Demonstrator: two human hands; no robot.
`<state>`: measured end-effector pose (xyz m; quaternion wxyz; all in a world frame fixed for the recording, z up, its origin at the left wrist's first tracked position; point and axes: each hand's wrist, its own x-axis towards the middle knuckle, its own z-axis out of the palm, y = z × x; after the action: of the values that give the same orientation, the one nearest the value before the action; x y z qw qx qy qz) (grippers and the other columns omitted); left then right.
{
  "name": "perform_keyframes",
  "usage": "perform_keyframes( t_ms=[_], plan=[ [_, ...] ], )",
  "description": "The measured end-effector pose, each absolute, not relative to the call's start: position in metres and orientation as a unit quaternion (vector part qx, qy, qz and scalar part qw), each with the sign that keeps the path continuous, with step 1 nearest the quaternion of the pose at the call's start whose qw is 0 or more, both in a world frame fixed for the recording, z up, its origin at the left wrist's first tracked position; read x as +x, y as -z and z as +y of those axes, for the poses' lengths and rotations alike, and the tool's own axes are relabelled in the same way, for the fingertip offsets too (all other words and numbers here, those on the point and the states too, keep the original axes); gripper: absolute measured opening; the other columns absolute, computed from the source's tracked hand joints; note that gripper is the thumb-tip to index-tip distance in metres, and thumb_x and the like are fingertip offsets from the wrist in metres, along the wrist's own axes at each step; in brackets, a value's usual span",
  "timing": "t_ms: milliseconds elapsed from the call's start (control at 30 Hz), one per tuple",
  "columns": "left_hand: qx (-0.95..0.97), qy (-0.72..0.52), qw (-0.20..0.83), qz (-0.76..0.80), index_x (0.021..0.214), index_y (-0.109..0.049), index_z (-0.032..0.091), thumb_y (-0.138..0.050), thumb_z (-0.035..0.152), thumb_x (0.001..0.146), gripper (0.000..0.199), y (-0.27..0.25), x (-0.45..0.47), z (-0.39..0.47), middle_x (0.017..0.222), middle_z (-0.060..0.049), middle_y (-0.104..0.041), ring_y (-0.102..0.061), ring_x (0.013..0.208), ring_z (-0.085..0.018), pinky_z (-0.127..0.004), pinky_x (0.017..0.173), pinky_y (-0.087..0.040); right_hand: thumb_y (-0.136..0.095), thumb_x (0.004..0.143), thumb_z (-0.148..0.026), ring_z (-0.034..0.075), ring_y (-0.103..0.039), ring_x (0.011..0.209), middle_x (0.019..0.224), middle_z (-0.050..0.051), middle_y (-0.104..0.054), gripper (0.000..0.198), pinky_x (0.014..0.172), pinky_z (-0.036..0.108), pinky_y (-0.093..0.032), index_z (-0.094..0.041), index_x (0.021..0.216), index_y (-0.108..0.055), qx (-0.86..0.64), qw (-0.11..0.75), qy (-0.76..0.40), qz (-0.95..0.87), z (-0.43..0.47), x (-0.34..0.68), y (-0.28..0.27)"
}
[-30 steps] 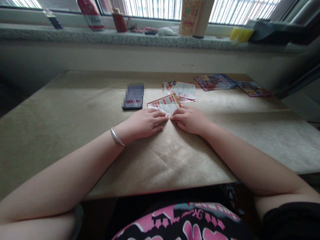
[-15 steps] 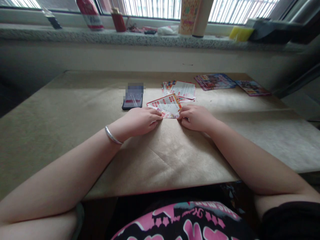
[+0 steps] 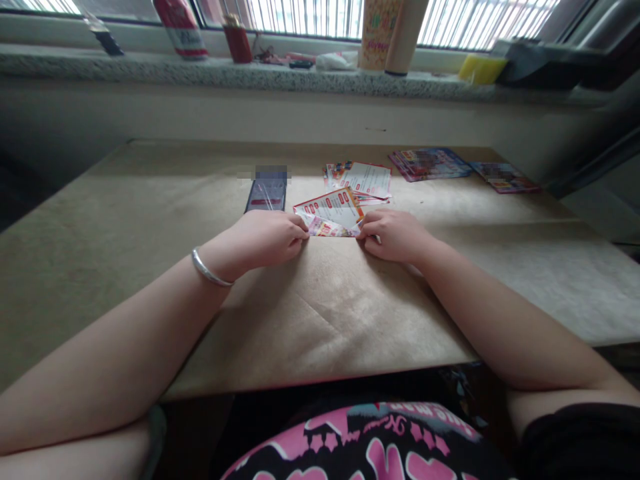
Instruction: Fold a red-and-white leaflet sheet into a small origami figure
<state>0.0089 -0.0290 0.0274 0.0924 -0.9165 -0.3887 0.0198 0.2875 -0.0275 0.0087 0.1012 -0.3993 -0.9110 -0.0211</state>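
A printed leaflet, white with red labels and an orange edge, lies on the table with its near edge folded up into a colourful strip. At the left end of that fold, my left hand is closed, fingertips pressed on the paper. My right hand is closed with thumb and fingers on the right corner of the same leaflet. Just behind my left hand lies a phone, its near end covered by the hand. Beyond the leaflet is a loose pile of similar leaflets.
Two groups of colourful printed sheets, one left and one right, lie at the table's far right. Along the windowsill stand a pink bottle, a red container, tall cylinders and a yellow item.
My left hand has slid left along the folded edge, uncovering more of the colourful strip and covering the phone's near end. My right hand stays at the right corner.
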Motion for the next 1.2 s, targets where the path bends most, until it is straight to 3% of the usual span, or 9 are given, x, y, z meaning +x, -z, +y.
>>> perform_keyframes(
  t_ms=[167,333,467,533,1200],
  plan=[
    [-0.928,-0.021,0.061,-0.367,0.099,-0.077,0.026,-0.044,0.026,0.091,0.034,-0.025,-0.002,-0.018,0.115,0.001,-0.073,-0.068,0.094,-0.016,-0.025,0.077,-0.05,-0.053,0.08,-0.02,0.021,-0.066,0.091,0.1,0.004,-0.075,0.023,0.073,0.032,-0.043,-0.021,0.083,-0.076,-0.403,0.1,0.017,-0.909,-0.028,0.291,-0.009],
    [-0.935,0.008,0.086,-0.345,0.095,-0.073,0.016,-0.042,0.023,0.093,0.032,-0.017,0.003,-0.016,0.104,-0.009,-0.072,-0.067,0.092,-0.02,-0.033,0.085,-0.052,-0.05,0.084,-0.021,0.022,-0.064,0.091,0.098,0.006,-0.073,0.024,0.073,0.032,-0.042,-0.019,0.086,-0.074,-0.403,0.089,0.041,-0.91,-0.028,0.29,-0.009],
    [-0.952,0.091,0.086,-0.28,0.126,-0.063,0.018,-0.044,0.024,0.096,0.036,-0.004,0.016,-0.019,0.13,-0.01,-0.064,-0.06,0.117,-0.023,-0.039,0.103,-0.046,-0.049,0.088,-0.024,0.022,-0.061,0.091,0.1,0.007,-0.072,0.025,0.074,0.032,-0.04,-0.02,0.096,-0.073,-0.388,0.088,0.062,-0.915,-0.026,0.285,-0.006],
    [-0.957,0.102,0.077,-0.262,0.129,-0.062,0.023,-0.043,0.025,0.098,0.036,0.002,0.02,-0.018,0.131,-0.006,-0.064,-0.059,0.119,-0.023,-0.04,0.105,-0.044,-0.05,0.089,-0.025,0.022,-0.06,0.092,0.103,0.007,-0.071,0.026,0.076,0.032,-0.04,-0.021,0.101,-0.073,-0.381,0.095,0.058,-0.918,-0.025,0.283,-0.003],
    [-0.952,0.029,0.062,-0.298,0.103,-0.076,0.028,-0.049,0.018,0.087,0.033,-0.024,-0.008,-0.009,0.114,0.002,-0.074,-0.067,0.102,-0.016,-0.031,0.095,-0.05,-0.05,0.087,-0.023,0.021,-0.057,0.091,0.1,0.008,-0.068,0.021,0.069,0.032,-0.036,-0.021,0.092,-0.071,-0.403,0.088,0.056,-0.909,-0.026,0.284,-0.003]
  ],
)
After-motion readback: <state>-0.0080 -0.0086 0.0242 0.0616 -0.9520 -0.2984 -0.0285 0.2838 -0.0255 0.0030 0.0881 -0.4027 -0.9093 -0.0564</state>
